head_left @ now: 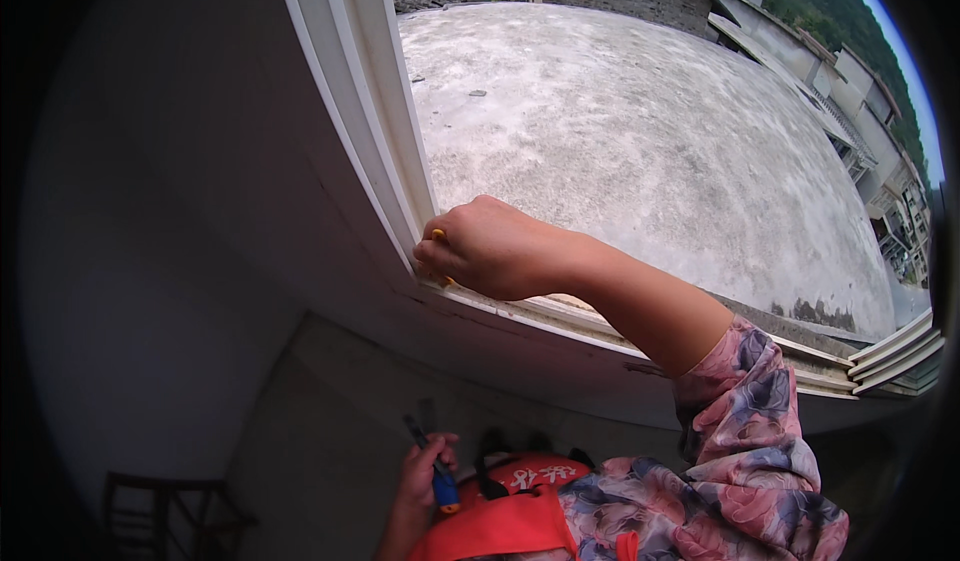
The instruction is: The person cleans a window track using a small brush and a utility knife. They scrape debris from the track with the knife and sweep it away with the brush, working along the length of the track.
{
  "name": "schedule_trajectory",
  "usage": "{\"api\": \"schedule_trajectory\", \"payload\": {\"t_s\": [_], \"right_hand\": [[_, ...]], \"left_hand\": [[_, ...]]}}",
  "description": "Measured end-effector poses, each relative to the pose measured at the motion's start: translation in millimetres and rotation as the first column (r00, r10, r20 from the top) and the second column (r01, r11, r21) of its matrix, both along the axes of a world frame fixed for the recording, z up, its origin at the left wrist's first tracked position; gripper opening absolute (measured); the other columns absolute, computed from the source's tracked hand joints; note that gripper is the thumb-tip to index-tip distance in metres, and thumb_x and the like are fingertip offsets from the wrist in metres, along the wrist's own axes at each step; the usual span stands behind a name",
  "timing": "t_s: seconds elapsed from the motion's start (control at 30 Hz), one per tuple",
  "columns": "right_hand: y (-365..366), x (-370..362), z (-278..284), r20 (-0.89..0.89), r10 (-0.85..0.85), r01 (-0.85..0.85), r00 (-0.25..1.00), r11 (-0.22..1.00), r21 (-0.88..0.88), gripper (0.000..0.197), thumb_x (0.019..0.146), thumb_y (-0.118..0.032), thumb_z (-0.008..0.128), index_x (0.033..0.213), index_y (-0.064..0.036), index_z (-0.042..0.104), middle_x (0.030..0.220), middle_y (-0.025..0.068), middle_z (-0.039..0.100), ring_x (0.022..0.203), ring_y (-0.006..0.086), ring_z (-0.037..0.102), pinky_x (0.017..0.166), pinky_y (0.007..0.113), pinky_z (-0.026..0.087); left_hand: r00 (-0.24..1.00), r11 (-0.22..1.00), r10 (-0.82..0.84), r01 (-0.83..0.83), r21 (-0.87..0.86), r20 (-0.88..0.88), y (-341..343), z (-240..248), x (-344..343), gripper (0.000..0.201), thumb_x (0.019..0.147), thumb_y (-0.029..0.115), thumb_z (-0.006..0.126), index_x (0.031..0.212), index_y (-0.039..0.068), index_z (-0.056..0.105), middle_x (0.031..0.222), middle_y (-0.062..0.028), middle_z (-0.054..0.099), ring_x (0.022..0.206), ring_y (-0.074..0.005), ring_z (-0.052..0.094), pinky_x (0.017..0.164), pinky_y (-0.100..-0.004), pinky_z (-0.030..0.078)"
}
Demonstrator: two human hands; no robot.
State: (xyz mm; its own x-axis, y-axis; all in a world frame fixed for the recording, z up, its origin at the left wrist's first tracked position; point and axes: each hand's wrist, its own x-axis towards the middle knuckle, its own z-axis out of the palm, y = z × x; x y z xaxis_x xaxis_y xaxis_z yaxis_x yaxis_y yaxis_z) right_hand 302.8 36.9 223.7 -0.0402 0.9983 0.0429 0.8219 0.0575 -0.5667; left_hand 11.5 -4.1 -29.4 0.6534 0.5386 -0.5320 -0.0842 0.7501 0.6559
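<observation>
My right hand is at the lower left corner of the white window frame. Its fingers are closed round a small yellow object, of which only bits show, so its kind is hidden. The hand presses close to the corner, where the upright frame meets the bottom track. Lower down, in the dim area in front of my body, my left hand grips a scraper by its blue handle with an orange end. The scraper's dark flat blade points up and away from me.
Grimy sliding tracks run right along the sill to the far window corner. Outside lies a pale concrete roof, with buildings beyond. A dark wooden chair stands at the lower left. I wear a red apron.
</observation>
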Motion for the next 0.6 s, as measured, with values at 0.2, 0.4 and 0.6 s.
{"api": "schedule_trajectory", "payload": {"t_s": [0.2, 0.4, 0.6], "right_hand": [[3.7, 8.5, 8.2, 0.011, -0.016, 0.019, 1.0, 0.965, -0.262, 0.038, 0.097, -0.032, 0.044, 0.09, -0.005, 0.07, 0.078, 0.0161, 0.065, 0.072, 0.0277, 0.061, 0.071, 0.038, 0.047], [18.3, 7.5, -2.4, -0.115, -0.048, 0.019, 0.992, 0.971, -0.24, 0.038, 0.096, -0.034, 0.05, 0.095, -0.0014, 0.07, 0.079, 0.0104, 0.065, 0.071, 0.0193, 0.059, 0.069, 0.034, 0.047], [7.3, 22.6, 18.8, -0.181, -0.078, 0.03, 0.98, 0.966, -0.256, 0.037, 0.096, -0.032, 0.049, 0.093, -0.0014, 0.07, 0.08, 0.0101, 0.067, 0.073, 0.0186, 0.06, 0.07, 0.034, 0.047]], "left_hand": [[1.0, 1.0, -0.007, 0.007, 0.004, -0.001, -1.7, 4.7, 1.1, 0.021, 0.094, 0.016, 0.053, 0.1, -0.002, 0.059, 0.068, -0.0016, 0.051, 0.063, -0.0127, 0.051, 0.06, -0.0288, 0.046], [0.999, 0.999, -0.037, 0.037, 0.004, 0.0, 2.3, 5.3, 2.1, 0.02, 0.094, 0.016, 0.053, 0.1, -0.003, 0.058, 0.067, -0.0025, 0.051, 0.063, -0.0146, 0.051, 0.06, -0.0306, 0.046], [0.999, 0.999, 0.034, -0.033, -0.041, 0.01, -2.0, 2.5, -3.1, 0.021, 0.094, 0.016, 0.053, 0.101, -0.003, 0.06, 0.067, -0.0017, 0.051, 0.063, -0.0121, 0.051, 0.059, -0.0289, 0.046]]}}
